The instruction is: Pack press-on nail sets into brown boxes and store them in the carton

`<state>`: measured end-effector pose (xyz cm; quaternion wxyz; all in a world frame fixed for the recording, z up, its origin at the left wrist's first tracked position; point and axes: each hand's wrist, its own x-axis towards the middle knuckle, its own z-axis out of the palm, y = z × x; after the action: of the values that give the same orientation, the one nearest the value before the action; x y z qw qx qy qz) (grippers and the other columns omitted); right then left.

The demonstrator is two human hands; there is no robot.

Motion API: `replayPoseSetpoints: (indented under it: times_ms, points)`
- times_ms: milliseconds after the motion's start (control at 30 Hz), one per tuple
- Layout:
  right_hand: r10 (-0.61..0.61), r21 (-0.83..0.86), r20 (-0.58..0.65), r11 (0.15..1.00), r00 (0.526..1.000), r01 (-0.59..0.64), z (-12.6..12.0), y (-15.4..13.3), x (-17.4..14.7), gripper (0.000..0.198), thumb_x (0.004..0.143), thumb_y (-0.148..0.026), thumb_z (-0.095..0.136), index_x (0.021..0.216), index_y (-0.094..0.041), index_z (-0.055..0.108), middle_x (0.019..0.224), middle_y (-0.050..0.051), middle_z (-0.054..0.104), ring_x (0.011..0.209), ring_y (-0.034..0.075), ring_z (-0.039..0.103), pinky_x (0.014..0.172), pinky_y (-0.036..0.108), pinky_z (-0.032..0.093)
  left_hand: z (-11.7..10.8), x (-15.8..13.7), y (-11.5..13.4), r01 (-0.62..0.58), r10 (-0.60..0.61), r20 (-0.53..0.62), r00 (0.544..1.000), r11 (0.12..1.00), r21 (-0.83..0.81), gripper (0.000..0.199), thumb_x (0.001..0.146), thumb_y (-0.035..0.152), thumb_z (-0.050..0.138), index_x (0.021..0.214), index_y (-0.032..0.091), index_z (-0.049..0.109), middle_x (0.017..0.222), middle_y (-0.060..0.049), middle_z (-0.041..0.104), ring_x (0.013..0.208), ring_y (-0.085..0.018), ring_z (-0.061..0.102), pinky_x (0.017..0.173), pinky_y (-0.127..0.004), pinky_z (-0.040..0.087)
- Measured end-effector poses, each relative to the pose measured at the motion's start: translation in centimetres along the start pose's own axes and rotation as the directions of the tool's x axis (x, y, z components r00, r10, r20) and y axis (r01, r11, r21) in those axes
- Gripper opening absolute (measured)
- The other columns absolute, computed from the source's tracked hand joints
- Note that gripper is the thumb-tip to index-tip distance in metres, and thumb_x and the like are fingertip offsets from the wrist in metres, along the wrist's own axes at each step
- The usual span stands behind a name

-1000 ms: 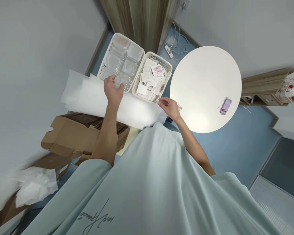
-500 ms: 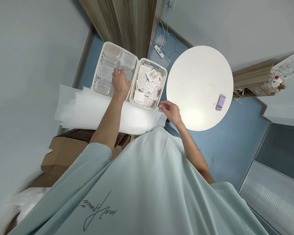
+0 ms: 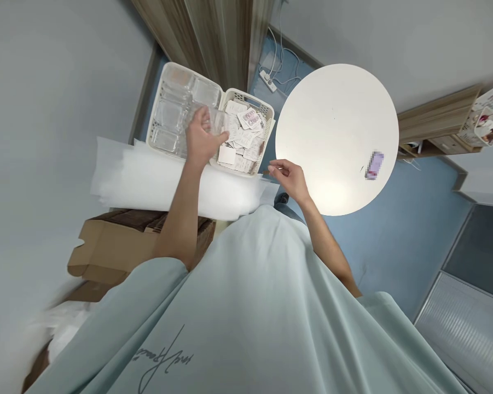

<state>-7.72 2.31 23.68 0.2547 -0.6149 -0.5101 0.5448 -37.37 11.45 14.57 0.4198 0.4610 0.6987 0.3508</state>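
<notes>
My left hand (image 3: 202, 139) is closed around a clear plastic box (image 3: 216, 120), lifted over the inner side of a white basket (image 3: 159, 90). Several more clear plastic boxes (image 3: 168, 115) sit in that basket. Beside it stands a second, smaller white basket (image 3: 270, 123) heaped with printed paper packets (image 3: 242, 131). My right hand (image 3: 290, 178) is near that basket's lower right corner, thumb and fingertips pinched together. A tiny brownish bit shows at its fingertips, too small to name.
A round white table (image 3: 336, 126) stands to the right, with a blurred purple item (image 3: 374, 165) on it. White foam sheets (image 3: 168, 180) lie in front of the baskets, above an open cardboard box (image 3: 110, 246). A power strip (image 3: 267, 81) with cables lies on the blue floor.
My left hand has risen out of the left basket with a clear plastic box and shifted slightly toward the paper packets. My right hand keeps its pinch, nearly in place.
</notes>
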Motion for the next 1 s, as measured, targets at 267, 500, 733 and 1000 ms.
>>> replayPoseSetpoints:
  times_ms: [267, 500, 733, 1000]
  points:
    - [-0.059, 0.183, 0.161, 0.983, 0.985, 0.029, -4.8, 0.3, -1.0, 0.08, 0.083, -0.079, 0.093, 0.144, -0.03, 0.078, 0.155, 0.009, 0.076, 0.138, 0.034, 0.077, 0.118, 0.05, 0.066, 7.4, -13.6, 6.0, -0.011, 0.106, 0.299, 0.948, 0.953, -0.303, 0.089, 0.082, 0.044, 0.1, 0.162, 0.029, 0.062, 0.159, -0.013, 0.071, 0.152, -0.04, 0.067, 0.126, -0.06, 0.06]
    - [-0.027, 0.293, 0.246, 0.955, 0.969, -0.048, -11.8, 5.5, -3.9, 0.095, 0.074, -0.068, 0.104, 0.157, -0.033, 0.072, 0.161, 0.009, 0.072, 0.147, 0.038, 0.072, 0.119, 0.051, 0.067, 14.1, -20.5, 10.0, 0.077, 0.053, 0.414, 0.909, 0.953, -0.292, 0.095, 0.077, 0.053, 0.105, 0.161, 0.031, 0.066, 0.161, -0.014, 0.072, 0.151, -0.042, 0.069, 0.127, -0.065, 0.06]
    - [0.1, 0.456, 0.286, 0.861, 0.953, -0.227, -16.8, 12.0, -7.4, 0.099, 0.067, -0.062, 0.109, 0.154, -0.029, 0.077, 0.142, 0.01, 0.085, 0.138, 0.039, 0.078, 0.118, 0.059, 0.069, 20.2, -24.1, 10.8, 0.25, -0.092, 0.534, 0.841, 0.94, -0.231, 0.105, 0.066, 0.069, 0.109, 0.156, 0.026, 0.074, 0.164, -0.017, 0.071, 0.153, -0.046, 0.067, 0.132, -0.063, 0.057]
    - [0.159, 0.487, 0.276, 0.827, 0.948, -0.281, -21.4, 14.2, -8.8, 0.105, 0.06, -0.06, 0.112, 0.154, -0.026, 0.077, 0.14, 0.011, 0.086, 0.137, 0.039, 0.08, 0.12, 0.059, 0.068, 24.4, -24.5, 12.1, 0.295, -0.116, 0.592, 0.798, 0.931, -0.214, 0.108, 0.058, 0.072, 0.111, 0.149, 0.024, 0.079, 0.161, -0.019, 0.073, 0.15, -0.049, 0.069, 0.13, -0.065, 0.057]
